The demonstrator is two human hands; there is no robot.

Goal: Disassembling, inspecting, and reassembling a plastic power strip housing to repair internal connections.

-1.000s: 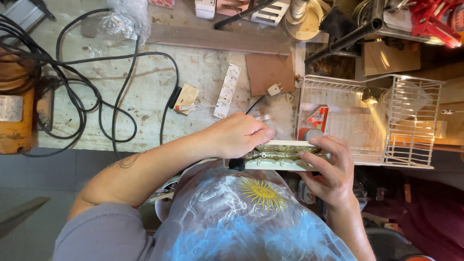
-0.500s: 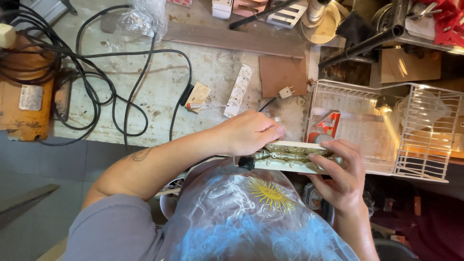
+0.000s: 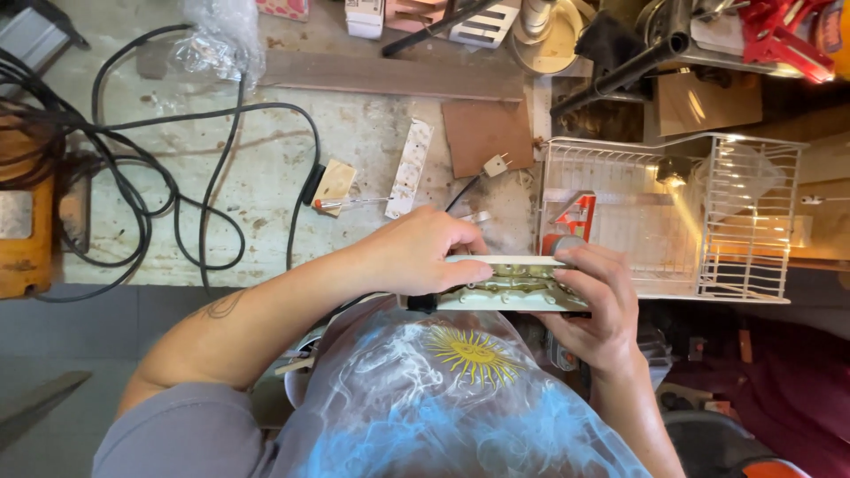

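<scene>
Both hands hold an opened white power strip (image 3: 509,285) with brass contact strips showing inside, close to my chest at the bench edge. My left hand (image 3: 416,252) grips its left end, thumb along the near side. My right hand (image 3: 598,305) wraps its right end, fingers over the top. The strip's black cable leaves at the left end under my left hand. Its white cover piece (image 3: 409,168) lies on the bench beyond, beside a red-handled screwdriver (image 3: 347,203).
A dusty workbench (image 3: 266,177) carries coiled black cables (image 3: 133,177), a small wooden block (image 3: 334,183), a brown board (image 3: 485,134) and a white plug (image 3: 496,165). A white wire rack (image 3: 682,212) stands at the right, an orange machine (image 3: 22,212) at the left.
The view has shifted slightly; both hands keep hold of the power strip, which has stayed level near my chest.
</scene>
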